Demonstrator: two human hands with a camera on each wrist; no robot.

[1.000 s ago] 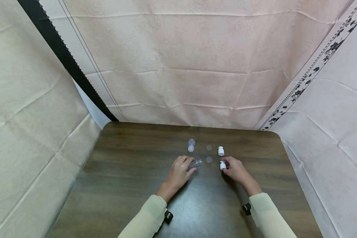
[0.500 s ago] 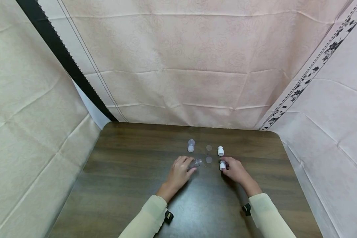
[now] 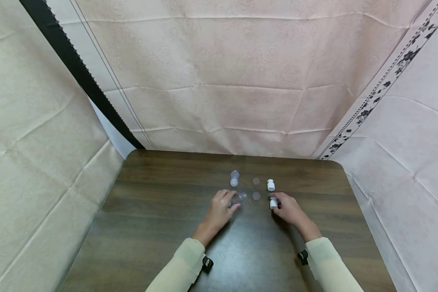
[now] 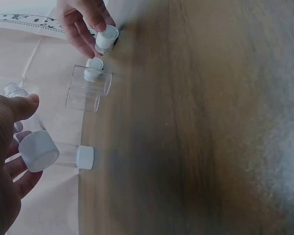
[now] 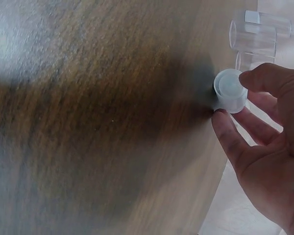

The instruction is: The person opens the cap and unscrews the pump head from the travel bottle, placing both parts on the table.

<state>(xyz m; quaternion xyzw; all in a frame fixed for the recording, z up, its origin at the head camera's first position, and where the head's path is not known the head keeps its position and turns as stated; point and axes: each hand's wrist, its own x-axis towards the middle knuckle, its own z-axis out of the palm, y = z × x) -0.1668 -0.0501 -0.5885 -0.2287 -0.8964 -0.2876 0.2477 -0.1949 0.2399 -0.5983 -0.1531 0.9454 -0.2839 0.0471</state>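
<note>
My left hand [image 3: 217, 209] grips a clear bottle [image 3: 242, 196] with a white base [image 4: 39, 151]; its narrow neck points away from the palm. My right hand [image 3: 289, 207] pinches a small white pump top [image 3: 273, 203] between thumb and fingers, seen close in the right wrist view. Behind it stands a second white pump top [image 3: 271, 185]. Between the hands are two clear cylindrical caps, a nearer cap [image 3: 256, 196] and a farther cap [image 3: 256, 181]. Past the left fingers a second clear bottle [image 3: 235, 178], also white at its base, stands on the table.
Brown wood-grain table [image 3: 160, 211] lies under everything. Pale cloth [image 3: 219, 81] hangs behind its far edge, with more cloth at both sides. A black strap device [image 3: 207, 264] sits at the left wrist, and another device [image 3: 303, 257] at the right.
My left hand has shifted slightly up and left in the head view, carrying the bottle, whose neck has drawn back a little from the near cap. The right hand stays put.
</note>
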